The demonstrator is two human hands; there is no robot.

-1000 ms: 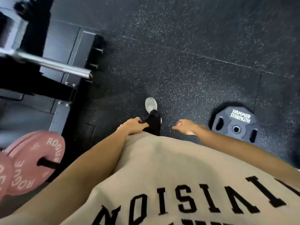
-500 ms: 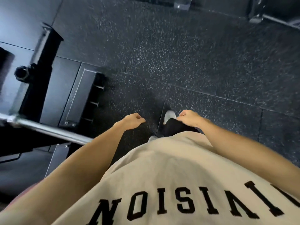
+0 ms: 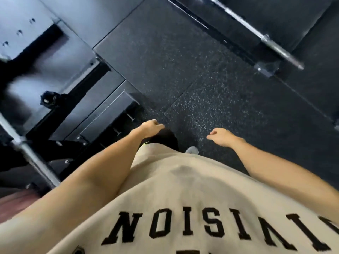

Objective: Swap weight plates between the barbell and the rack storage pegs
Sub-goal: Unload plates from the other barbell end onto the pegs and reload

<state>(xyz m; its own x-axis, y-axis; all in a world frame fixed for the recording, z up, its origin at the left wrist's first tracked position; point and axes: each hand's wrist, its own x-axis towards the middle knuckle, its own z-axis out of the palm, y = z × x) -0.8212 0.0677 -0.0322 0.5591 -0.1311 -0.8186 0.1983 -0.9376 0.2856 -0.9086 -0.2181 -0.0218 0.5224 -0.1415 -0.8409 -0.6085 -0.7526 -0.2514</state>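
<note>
Evidently I was between lifts at that moment, walking rather than handling anything. My left hand [image 3: 151, 128] hung in front of the beige shirt [image 3: 183, 189] with its grip loosely curled and empty; my right hand [image 3: 221, 137] hung the same way, fingers slack, holding nothing. Both were well above the speckled rubber floor [image 3: 211, 107].

The barbell [image 3: 34, 156] lay at my left, its bare steel sleeve pointing toward me with no plate on the part I could see. A pink plate [image 3: 16, 202] showed only as a blurred edge at the lower left, too smeared to say what it sat on. A black storage peg [image 3: 48, 99] stuck out of the rack, empty. A second bar [image 3: 271, 44] rested across the upper right, its sleeve also bare.

I judged the step in hand to be the walk to fetch the next plate. The next move called for turning to whichever plate was to be moved, gripping its rim with both hands and sliding it squarely onto a sleeve or peg.

The only writing was on my shirt, seen upside down: block letters reading "NOISI", then cut off by the frame.
</note>
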